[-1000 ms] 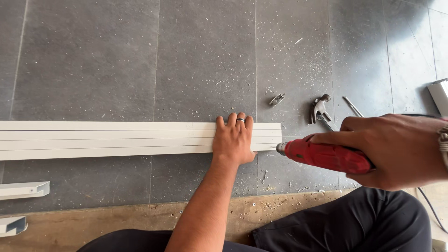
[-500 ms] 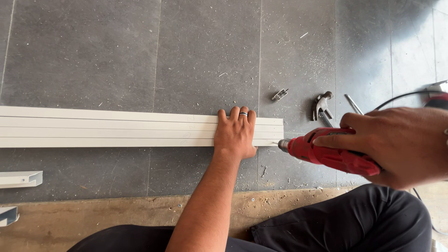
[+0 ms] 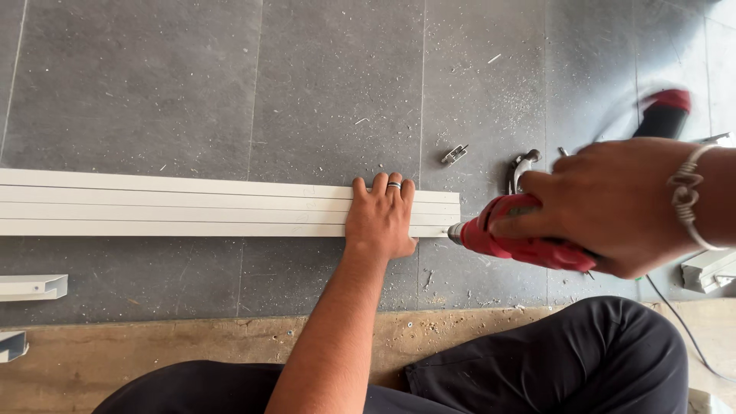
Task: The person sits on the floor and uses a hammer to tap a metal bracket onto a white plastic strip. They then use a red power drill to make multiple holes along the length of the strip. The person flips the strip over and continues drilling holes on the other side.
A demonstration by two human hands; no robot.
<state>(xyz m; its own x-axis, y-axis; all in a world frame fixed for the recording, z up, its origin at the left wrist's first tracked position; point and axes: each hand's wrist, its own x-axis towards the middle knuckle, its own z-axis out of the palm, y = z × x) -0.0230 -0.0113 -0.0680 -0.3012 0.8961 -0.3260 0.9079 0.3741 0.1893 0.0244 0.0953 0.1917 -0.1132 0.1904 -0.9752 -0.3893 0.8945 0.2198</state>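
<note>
In the head view, a long white ribbed strip (image 3: 192, 207) lies flat on the grey tiled floor (image 3: 153, 84), running from the left edge of the frame to just right of centre. The left hand (image 3: 381, 218) lies palm down on the strip near its right end, fingers straight and held close together, pointing toward the top of the frame, with a ring on one finger. Its bare forearm rises from the bottom centre of the frame, tilted slightly to the right.

The right hand (image 3: 613, 203) comes in from the right edge, wrapped around the body of a red drill (image 3: 521, 241), fingers curled tight over it. A silver bangle (image 3: 690, 195) sits on that wrist. The drill lies roughly level, its nose pointing left, and its tip meets the lower right end of the strip, just beside the left hand's thumb side. The back of the drill, red and black, shows blurred in the upper right of the frame.

Above the drill, between the hand and the strip's end, a small curved metal tool (image 3: 521, 165) rests on the floor, and a small metal clip (image 3: 454, 154) lies a little further left. Fine shavings are scattered over the tiles around them. Two short white offcuts (image 3: 31, 287) sit at the lower left edge, and another pale piece (image 3: 709, 270) lies at the right edge below the wrist. The person's dark trousers (image 3: 567, 360) fill the bottom of the frame, over a worn brownish band of floor (image 3: 153, 353).
</note>
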